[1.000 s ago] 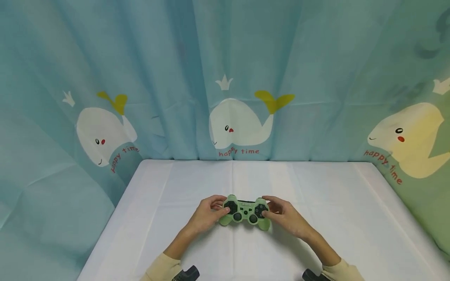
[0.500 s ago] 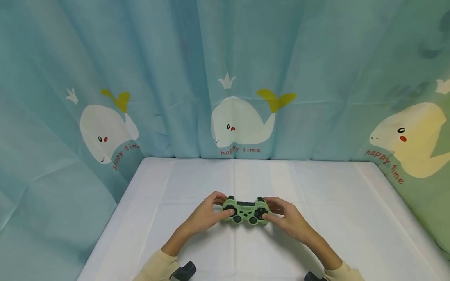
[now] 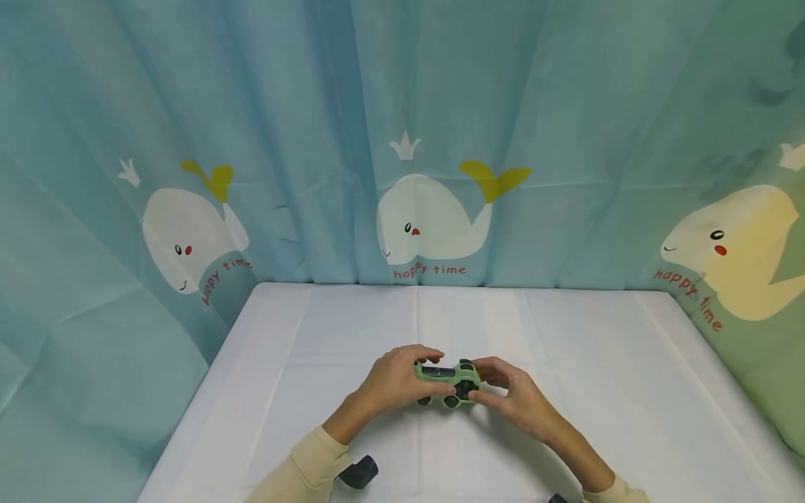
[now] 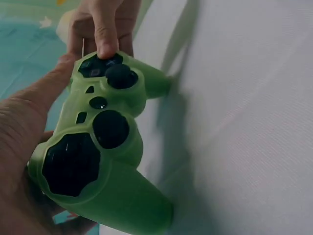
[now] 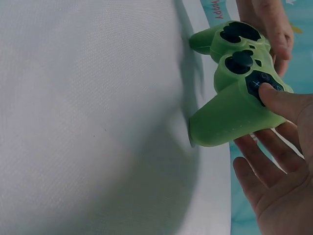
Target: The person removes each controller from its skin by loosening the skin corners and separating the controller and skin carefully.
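A game controller (image 3: 467,384) in a light green cover, with black buttons and sticks, is tipped up close over the white table. Both handles (image 4: 122,200) point down toward the cloth in the left wrist view. My left hand (image 3: 393,377) reaches over the controller's left half, its thumb along the upper edge and its fingers behind, hiding much of that side from the head view. On the other end, my right hand (image 3: 518,398) pinches the controller: the thumb (image 5: 281,100) lies on the symbol buttons, and fingers sit behind and below.
A white cloth covers the table (image 3: 597,363). Blue-green curtains (image 3: 566,140) printed with white whales hang behind it and along both sides. A dark wrist device (image 3: 360,472) sits by my left sleeve.
The controller has tilted so its handles drop out of the head view. My left hand has slid right, from the left end to over the left half; my right hand stays nearly in place.
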`<state>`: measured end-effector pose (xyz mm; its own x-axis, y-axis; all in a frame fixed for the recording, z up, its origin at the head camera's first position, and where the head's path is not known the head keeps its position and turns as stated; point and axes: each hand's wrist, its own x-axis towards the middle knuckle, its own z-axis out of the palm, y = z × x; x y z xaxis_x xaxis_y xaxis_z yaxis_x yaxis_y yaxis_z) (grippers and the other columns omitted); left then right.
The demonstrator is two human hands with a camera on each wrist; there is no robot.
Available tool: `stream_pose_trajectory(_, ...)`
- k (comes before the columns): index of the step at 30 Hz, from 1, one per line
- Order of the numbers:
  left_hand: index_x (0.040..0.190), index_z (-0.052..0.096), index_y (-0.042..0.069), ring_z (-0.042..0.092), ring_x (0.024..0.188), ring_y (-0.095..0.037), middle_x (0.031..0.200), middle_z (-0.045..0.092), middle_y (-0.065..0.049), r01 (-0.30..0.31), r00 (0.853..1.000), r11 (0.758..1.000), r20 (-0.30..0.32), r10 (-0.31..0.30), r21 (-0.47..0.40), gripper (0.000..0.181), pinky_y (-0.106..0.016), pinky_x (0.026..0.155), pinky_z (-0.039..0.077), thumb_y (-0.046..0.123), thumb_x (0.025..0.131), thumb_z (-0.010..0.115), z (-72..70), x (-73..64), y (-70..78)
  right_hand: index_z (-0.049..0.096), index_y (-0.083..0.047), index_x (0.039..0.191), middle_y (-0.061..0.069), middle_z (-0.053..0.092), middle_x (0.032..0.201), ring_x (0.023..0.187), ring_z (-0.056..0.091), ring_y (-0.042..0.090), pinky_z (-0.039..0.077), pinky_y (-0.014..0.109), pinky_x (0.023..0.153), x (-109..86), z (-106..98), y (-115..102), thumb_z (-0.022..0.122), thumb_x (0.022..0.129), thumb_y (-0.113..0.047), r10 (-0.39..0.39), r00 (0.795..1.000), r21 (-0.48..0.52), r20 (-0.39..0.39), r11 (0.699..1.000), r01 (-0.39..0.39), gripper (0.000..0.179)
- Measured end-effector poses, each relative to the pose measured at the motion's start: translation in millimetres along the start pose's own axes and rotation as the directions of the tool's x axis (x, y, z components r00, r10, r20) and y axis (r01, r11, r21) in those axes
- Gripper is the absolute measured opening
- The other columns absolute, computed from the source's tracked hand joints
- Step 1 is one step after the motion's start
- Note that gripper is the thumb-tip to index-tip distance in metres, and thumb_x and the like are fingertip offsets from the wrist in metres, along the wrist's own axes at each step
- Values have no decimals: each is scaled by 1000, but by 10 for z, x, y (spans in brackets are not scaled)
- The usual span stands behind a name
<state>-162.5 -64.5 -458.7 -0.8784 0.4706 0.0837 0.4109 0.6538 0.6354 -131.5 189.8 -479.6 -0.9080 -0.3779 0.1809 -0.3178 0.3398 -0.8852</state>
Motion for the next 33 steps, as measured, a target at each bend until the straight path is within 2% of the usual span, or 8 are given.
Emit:
stream_pose_trajectory(3, 119, 76, 18, 63, 98, -7, 109, 71, 13, 1, 998, 1000, 60, 0, -7, 57, -33, 82, 51, 58, 79, 82, -6, 34, 3, 63, -10, 124, 0, 68, 114, 108, 65, 24, 47, 53, 99, -3, -30, -13, 83, 87, -19, 14, 999, 11, 33, 1000, -15, 43)
stream_pose_trajectory(7, 105, 79, 17, 59, 84, -1, 96, 69, 16, -10, 995, 1000, 99, 11, -14, 45, -26, 72, 49, 51, 77, 87, -8, 22, -2, 60, -10, 118, 0, 67, 112, 109, 64, 27, 44, 59, 98, 11, -64, -56, 86, 84, -20, 35, 994, -9, 100, 999, -34, 45)
stream_pose_trajectory(12, 101, 79, 17, 57, 81, 1, 93, 68, 17, -39, 993, 999, 110, 41, -21, 40, -23, 70, 48, 48, 77, 88, 4, -2, -1, 56, -9, 130, -2, 62, 121, 114, 59, 26, 40, 62, 100, 33, -108, -80, 84, 86, -23, 35, 978, -58, 204, 998, -24, 54)
stream_pose_trajectory(18, 102, 78, 14, 59, 81, 0, 92, 66, 17, -74, 987, 990, 135, 90, -122, 37, -22, 71, 49, 43, 80, 87, 6, -12, -52, 52, -3, 142, 7, 58, 133, 122, 52, 35, 40, 61, 99, 105, -83, -53, 62, 100, -18, 21, 950, 20, 310, 999, -28, 46)
stream_pose_trajectory(22, 104, 78, 14, 59, 84, -1, 94, 66, 17, -67, 987, 984, 135, 90, -163, 38, -23, 72, 49, 43, 82, 86, 11, -29, -71, 56, 0, 140, 15, 57, 137, 129, 48, 37, 37, 56, 102, 194, -76, -17, 41, 100, -11, 45, 933, 92, 356, 992, -83, 43)
stream_pose_trajectory(26, 106, 77, 15, 59, 86, -1, 96, 66, 17, -47, 990, 985, 123, 68, -168, 39, -24, 75, 49, 45, 82, 85, 25, -37, -69, 61, -4, 137, 11, 58, 139, 135, 44, 36, 30, 60, 105, 272, -102, 14, 21, 106, -16, 51, 908, 128, 416, 985, -114, 52)
stream_pose_trajectory(29, 105, 76, 16, 59, 85, -2, 95, 66, 16, -32, 992, 984, 117, 54, -178, 38, -24, 73, 49, 45, 82, 86, 27, -40, -69, 65, -9, 134, 7, 62, 135, 133, 48, 32, 32, 62, 105, 329, -101, 29, 14, 110, -23, 73, 894, 146, 442, 978, -152, 58)
stream_pose_trajectory(33, 103, 76, 16, 60, 82, -2, 93, 66, 16, -31, 992, 982, 117, 53, -186, 37, -24, 70, 50, 44, 81, 86, 22, -35, -66, 70, -13, 127, 4, 65, 128, 127, 53, 25, 33, 59, 106, 409, -79, 65, 20, 111, -24, 108, 883, 169, 456, 964, -205, 54)
